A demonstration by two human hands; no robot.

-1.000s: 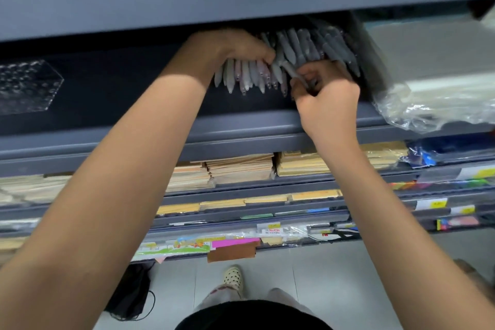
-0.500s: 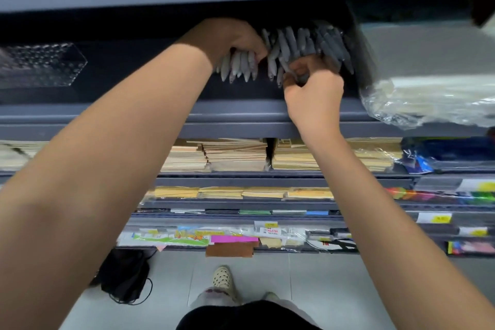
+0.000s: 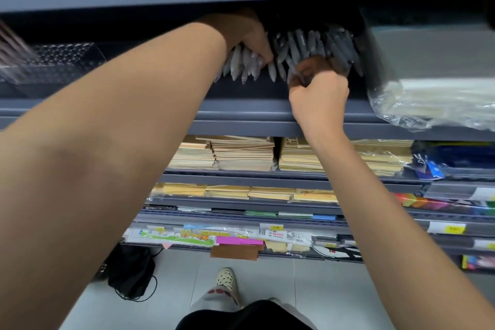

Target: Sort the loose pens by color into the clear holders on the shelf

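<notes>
Paper stacks (image 3: 241, 154) lie on the shelf below. On the pen shelf (image 3: 241, 112), just behind its front edge, my right hand (image 3: 318, 96) has its fingers curled, pinching into the grey pens (image 3: 297, 48) right of centre. Further in, my left hand (image 3: 246, 35) curls over a bunch of pale pens (image 3: 237, 63), tips toward me. A clear holder (image 3: 61, 61) sits toward the left end and a wrapped package (image 3: 428, 83) at the right end.
</notes>
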